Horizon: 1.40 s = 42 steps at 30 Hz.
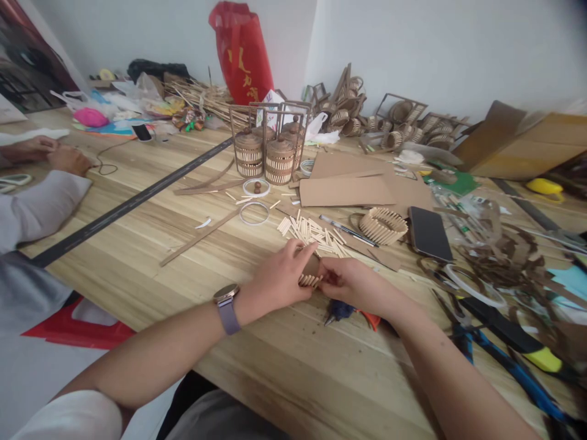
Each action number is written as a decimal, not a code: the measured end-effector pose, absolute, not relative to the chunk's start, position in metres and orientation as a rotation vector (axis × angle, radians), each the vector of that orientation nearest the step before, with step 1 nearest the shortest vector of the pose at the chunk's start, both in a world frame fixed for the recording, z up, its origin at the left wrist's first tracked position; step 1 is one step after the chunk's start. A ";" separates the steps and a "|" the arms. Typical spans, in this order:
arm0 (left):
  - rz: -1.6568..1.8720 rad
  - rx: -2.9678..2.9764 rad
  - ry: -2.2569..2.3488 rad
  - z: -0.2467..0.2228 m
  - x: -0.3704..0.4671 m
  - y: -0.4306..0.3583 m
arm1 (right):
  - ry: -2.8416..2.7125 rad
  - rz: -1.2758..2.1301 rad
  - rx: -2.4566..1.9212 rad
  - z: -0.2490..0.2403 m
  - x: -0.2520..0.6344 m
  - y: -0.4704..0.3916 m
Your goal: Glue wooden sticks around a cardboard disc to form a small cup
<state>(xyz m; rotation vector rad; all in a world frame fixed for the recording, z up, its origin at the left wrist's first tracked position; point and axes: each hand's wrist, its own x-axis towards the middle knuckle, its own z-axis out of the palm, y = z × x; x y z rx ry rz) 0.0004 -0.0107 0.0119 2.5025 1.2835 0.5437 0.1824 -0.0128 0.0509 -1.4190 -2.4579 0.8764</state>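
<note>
Between my two hands is a small round brown piece (311, 265) edged with short pale sticks, partly hidden by my fingers. My left hand (279, 278), with a watch on its wrist, wraps around its left side. At its right edge, the fingertips of my right hand (346, 282) are pinched together on it. A heap of short wooden sticks (316, 235) lies just beyond my hands. Under my right hand a dark blue tool with a metal nozzle (338, 310), perhaps a glue gun, is partly covered. A ring of upright sticks (383, 225) stands farther right.
Several finished lidded stick baskets (279, 159) in brown frames stand ahead. Cardboard sheets (346, 189), a phone (430, 233) and pliers (463, 324) lie to the right. A black strip (137, 198) crosses the table at left, near another person's hands (68, 157).
</note>
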 end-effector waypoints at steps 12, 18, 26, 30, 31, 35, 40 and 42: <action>0.582 2.492 1.273 0.010 0.000 -0.009 | -2.521 0.779 -1.322 0.049 0.184 -0.012; 0.572 2.494 1.285 0.010 0.000 -0.010 | -2.494 0.825 -1.280 0.047 0.186 -0.011; 0.601 2.524 1.253 0.009 0.001 -0.010 | -2.494 0.846 -1.231 0.045 0.188 -0.009; 0.601 2.525 1.254 0.013 0.003 -0.011 | -2.497 0.862 -1.221 0.044 0.188 -0.009; 0.597 2.519 1.265 0.014 0.004 -0.011 | -2.494 0.874 -1.219 0.044 0.188 -0.009; 0.579 2.495 1.316 0.017 0.006 -0.014 | -2.474 0.909 -1.235 0.044 0.188 -0.009; 0.577 2.487 1.353 0.017 0.008 -0.016 | -2.479 0.879 -1.285 0.046 0.186 -0.010; 0.589 2.479 1.355 0.016 0.008 -0.017 | -2.490 0.863 -1.311 0.050 0.188 -0.011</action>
